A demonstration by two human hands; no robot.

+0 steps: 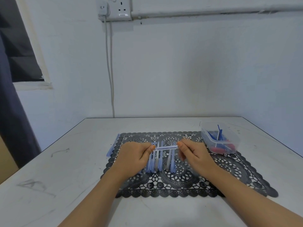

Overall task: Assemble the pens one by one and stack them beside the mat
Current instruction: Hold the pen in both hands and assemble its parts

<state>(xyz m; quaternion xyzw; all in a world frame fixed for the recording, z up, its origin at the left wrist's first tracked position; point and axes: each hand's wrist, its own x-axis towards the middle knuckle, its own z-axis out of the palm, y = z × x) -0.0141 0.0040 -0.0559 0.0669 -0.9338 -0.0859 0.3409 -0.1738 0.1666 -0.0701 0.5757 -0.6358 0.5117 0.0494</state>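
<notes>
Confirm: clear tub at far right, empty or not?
Not empty. The clear plastic tub holds blue and red pen parts; some blue ones stick above its rim.

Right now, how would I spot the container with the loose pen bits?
Find the black lace mat on the white table. At its far right corner sits a clear plastic tub, the only container there, holding blue and red pieces.

Wall socket (122, 9), hanging grey cable (110, 71), dark curtain (9, 115) left

One camera sits on the person's head. It looks forward and down, close over the mat (237, 169) on the table (65, 161), wall (180, 71) behind.
</notes>
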